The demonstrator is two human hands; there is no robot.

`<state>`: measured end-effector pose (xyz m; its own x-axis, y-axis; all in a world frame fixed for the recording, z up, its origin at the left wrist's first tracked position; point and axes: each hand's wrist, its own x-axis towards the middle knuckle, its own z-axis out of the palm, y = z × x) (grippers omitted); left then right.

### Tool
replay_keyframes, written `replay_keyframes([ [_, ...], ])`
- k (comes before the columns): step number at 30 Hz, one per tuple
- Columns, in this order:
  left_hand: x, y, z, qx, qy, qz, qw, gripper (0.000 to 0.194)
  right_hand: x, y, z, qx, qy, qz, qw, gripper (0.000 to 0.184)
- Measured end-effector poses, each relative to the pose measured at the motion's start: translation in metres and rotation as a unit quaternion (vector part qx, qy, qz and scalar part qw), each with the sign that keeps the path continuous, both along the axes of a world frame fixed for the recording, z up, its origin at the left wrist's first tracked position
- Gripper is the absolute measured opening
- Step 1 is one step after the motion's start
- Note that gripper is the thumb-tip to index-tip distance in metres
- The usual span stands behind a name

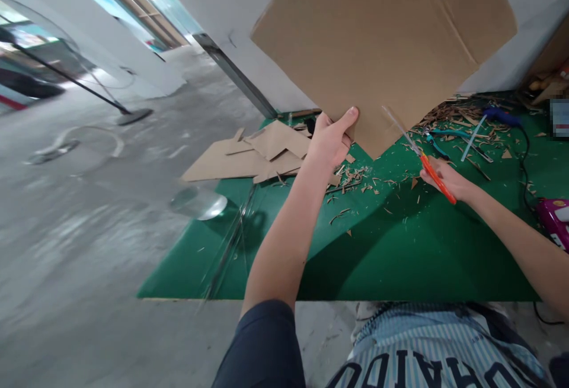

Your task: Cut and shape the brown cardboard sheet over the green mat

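Observation:
A large sheet of brown cardboard (382,50) is held up above the table, one corner pointing down. Its lower left edge is gripped by my left hand (331,139), thumb on the near face and the other fingers partly behind it. My right hand (444,178) is closed around the orange handles of a pair of scissors (433,175). The blades point up and left, in front of the sheet's lower right part; whether they touch it I cannot tell.
Cardboard pieces (249,157) lie left on the green table (400,257), near a clear round container (200,203) at its edge. Right are brown scraps (462,112), teal-handled pliers (438,142), a blue glue gun (502,116) with a cord and a purple object (553,219).

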<state>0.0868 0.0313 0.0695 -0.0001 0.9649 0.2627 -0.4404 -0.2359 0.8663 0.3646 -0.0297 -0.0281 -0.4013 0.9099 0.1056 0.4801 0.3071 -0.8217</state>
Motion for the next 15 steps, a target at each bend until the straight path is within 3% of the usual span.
replay_keyframes([
  [15, -0.0043, -0.0001, -0.0036, 0.024, 0.039, -0.009, 0.999, 0.064, -0.0026, 0.0044, -0.0041, 0.015, 0.008, -0.005, 1.0, 0.046],
])
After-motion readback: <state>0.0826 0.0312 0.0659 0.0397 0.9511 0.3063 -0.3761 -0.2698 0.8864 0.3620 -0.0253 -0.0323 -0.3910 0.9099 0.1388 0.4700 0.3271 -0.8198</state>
